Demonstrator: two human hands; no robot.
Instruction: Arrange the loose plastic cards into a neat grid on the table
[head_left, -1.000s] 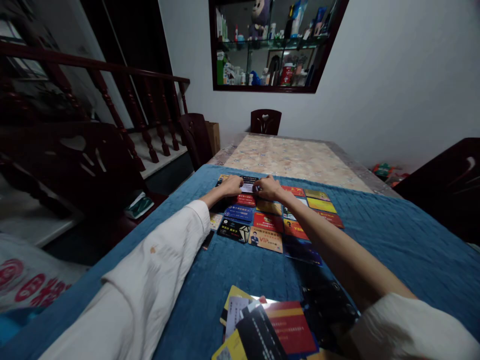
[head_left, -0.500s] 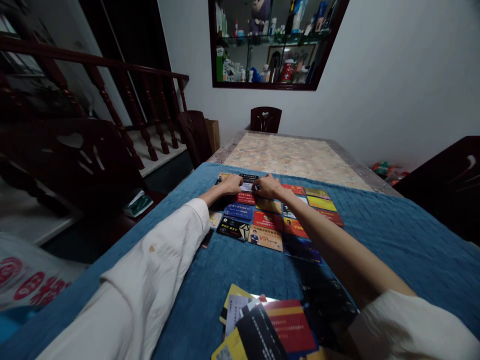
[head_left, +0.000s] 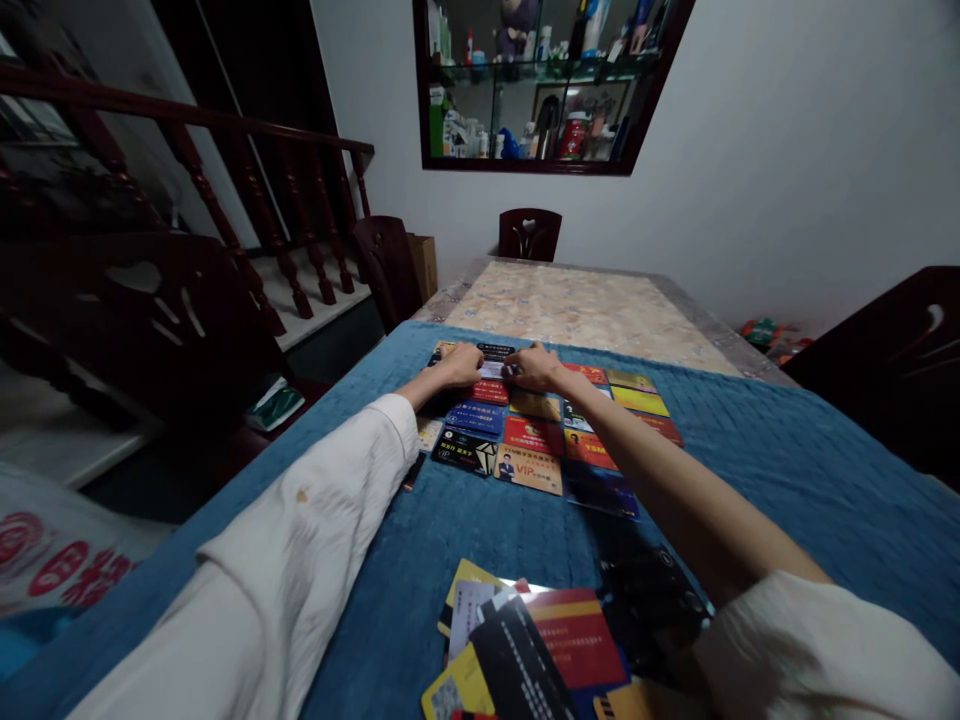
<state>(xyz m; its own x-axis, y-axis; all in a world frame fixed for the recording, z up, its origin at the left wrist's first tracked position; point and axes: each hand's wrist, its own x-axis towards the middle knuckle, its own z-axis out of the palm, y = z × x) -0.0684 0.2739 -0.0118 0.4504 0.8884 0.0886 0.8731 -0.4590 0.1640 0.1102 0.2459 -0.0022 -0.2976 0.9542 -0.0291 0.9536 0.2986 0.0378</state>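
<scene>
Both hands reach to the far rows of plastic cards laid on a blue cloth (head_left: 420,560). My left hand (head_left: 460,364) and my right hand (head_left: 536,367) have their fingers curled at opposite ends of a whitish card (head_left: 492,370), which lies among the others. Just beyond it is a black card (head_left: 495,351); a red card (head_left: 489,391) lies on the near side. Closer in are a blue card (head_left: 475,418), a black VIP card (head_left: 463,452) and a tan VIP card (head_left: 529,470). My forearms hide parts of the outer columns.
A loose heap of cards, with a red card (head_left: 577,640) and a black one (head_left: 517,655), lies at the near edge. Beside it is a dark object (head_left: 649,600), partly under my right sleeve. Wooden chairs (head_left: 530,235) stand around the table (head_left: 570,300).
The view has tipped slightly, so everything sits a little higher in the picture. Both hands keep nearly the same place at the whitish card.
</scene>
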